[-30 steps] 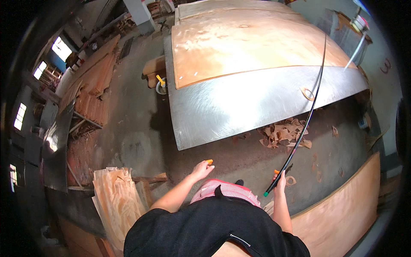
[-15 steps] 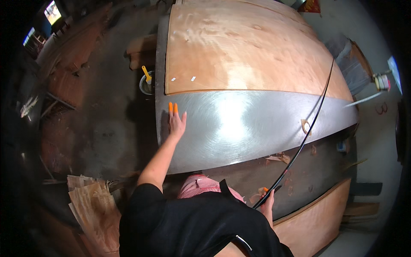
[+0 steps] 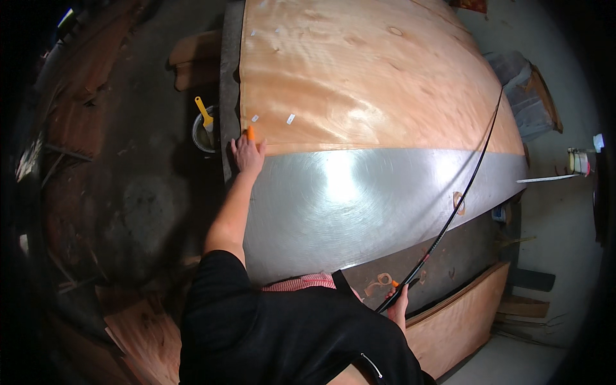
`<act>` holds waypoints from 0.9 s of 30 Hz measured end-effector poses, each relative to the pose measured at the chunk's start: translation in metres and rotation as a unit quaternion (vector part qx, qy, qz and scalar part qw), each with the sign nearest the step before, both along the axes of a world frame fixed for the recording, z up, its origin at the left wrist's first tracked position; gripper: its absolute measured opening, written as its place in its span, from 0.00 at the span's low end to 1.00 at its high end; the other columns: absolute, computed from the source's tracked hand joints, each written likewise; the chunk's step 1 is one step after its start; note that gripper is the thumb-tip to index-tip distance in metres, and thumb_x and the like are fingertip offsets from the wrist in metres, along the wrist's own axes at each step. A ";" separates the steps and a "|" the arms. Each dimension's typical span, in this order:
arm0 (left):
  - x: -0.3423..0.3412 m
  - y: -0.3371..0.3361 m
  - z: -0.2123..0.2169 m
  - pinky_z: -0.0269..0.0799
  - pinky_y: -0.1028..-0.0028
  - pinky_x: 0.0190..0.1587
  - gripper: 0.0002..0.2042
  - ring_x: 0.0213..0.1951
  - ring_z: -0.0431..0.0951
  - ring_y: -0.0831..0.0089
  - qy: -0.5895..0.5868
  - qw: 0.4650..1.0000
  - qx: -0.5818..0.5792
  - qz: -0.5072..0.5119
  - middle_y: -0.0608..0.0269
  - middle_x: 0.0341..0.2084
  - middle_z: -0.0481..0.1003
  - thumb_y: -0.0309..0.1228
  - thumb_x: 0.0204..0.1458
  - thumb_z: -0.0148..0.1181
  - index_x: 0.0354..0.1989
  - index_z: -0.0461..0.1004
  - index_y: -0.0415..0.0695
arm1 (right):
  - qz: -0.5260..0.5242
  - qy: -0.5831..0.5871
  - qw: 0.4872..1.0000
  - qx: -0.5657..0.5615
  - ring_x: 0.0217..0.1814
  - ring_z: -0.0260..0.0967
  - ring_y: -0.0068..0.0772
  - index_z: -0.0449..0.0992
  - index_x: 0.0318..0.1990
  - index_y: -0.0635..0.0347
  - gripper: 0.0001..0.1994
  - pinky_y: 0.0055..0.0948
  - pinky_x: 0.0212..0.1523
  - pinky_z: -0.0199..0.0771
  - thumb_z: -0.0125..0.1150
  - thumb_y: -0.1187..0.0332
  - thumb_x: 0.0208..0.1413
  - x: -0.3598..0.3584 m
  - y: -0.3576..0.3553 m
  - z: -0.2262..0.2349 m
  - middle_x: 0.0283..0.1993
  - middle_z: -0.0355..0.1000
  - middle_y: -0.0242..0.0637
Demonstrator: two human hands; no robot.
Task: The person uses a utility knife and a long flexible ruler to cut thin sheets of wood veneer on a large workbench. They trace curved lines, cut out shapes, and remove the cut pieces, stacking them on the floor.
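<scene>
My left hand (image 3: 249, 154), with orange finger covers, is at the near left corner of a large wood veneer sheet (image 3: 359, 90). Its fingers look spread, touching the corner; whether any grip the edge I cannot tell. Two small white pieces of tape (image 3: 290, 119) stick to the sheet just beyond it. Down by my right side, my right hand (image 3: 398, 304) is closed around a long thin black rod (image 3: 443, 232), an orange cover showing on one finger. The rod slants up and away over the bare metal tabletop (image 3: 308, 224) and past the veneer's near edge.
Left of the table stands a bucket (image 3: 198, 138) with a yellow-handled brush (image 3: 204, 114). A ring-shaped veneer scrap (image 3: 458, 203) lies on the metal. Wood sheets (image 3: 462, 327) lean at lower right; more veneer (image 3: 144, 337) lies at lower left. Scraps (image 3: 384, 279) litter the floor.
My left hand has gone from flat on the bare metal, forward and slightly left, to the veneer's corner. My right hand keeps holding the rod. The view has shifted slightly.
</scene>
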State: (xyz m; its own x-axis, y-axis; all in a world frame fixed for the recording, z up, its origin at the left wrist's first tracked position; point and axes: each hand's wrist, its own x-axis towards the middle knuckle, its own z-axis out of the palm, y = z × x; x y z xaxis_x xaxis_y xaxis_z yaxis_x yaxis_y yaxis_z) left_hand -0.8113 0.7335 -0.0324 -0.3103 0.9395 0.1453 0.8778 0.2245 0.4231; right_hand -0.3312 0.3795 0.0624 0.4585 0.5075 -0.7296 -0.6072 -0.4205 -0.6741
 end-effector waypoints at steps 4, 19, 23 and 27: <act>-0.025 0.067 0.037 0.55 0.64 0.51 0.31 0.46 0.64 0.59 -0.277 0.947 -0.033 0.161 0.50 0.44 0.64 0.51 0.44 0.49 0.49 0.61 0.37 | -0.001 -0.006 0.999 -0.034 0.19 0.57 0.25 0.64 0.31 0.57 0.19 0.23 0.21 0.59 0.41 0.48 0.54 -0.019 0.021 0.013 0.18 0.59 0.31; -0.052 0.056 0.097 0.68 0.77 0.38 0.15 0.34 0.72 0.75 -0.690 0.709 -0.116 -0.091 0.60 0.32 0.72 0.34 0.46 0.53 0.37 0.69 0.35 | 0.017 0.010 0.999 -0.026 0.19 0.56 0.24 0.63 0.34 0.55 0.18 0.23 0.22 0.60 0.40 0.49 0.54 -0.052 0.052 0.046 0.19 0.58 0.30; -0.033 -0.001 0.096 0.66 0.77 0.40 0.13 0.35 0.72 0.78 -0.722 0.668 -0.113 -0.140 0.63 0.33 0.73 0.33 0.47 0.53 0.38 0.71 0.38 | 0.014 -0.011 1.000 -0.017 0.19 0.56 0.23 0.64 0.35 0.55 0.18 0.21 0.22 0.59 0.40 0.49 0.54 -0.060 0.056 0.052 0.18 0.58 0.29; -0.007 -0.076 0.065 0.67 0.78 0.39 0.13 0.35 0.71 0.79 -0.753 0.605 -0.233 -0.113 0.65 0.34 0.73 0.32 0.48 0.53 0.41 0.69 0.39 | -0.020 -0.019 0.999 -0.018 0.18 0.54 0.21 0.65 0.34 0.58 0.20 0.21 0.21 0.58 0.42 0.48 0.53 -0.068 0.063 0.059 0.17 0.57 0.26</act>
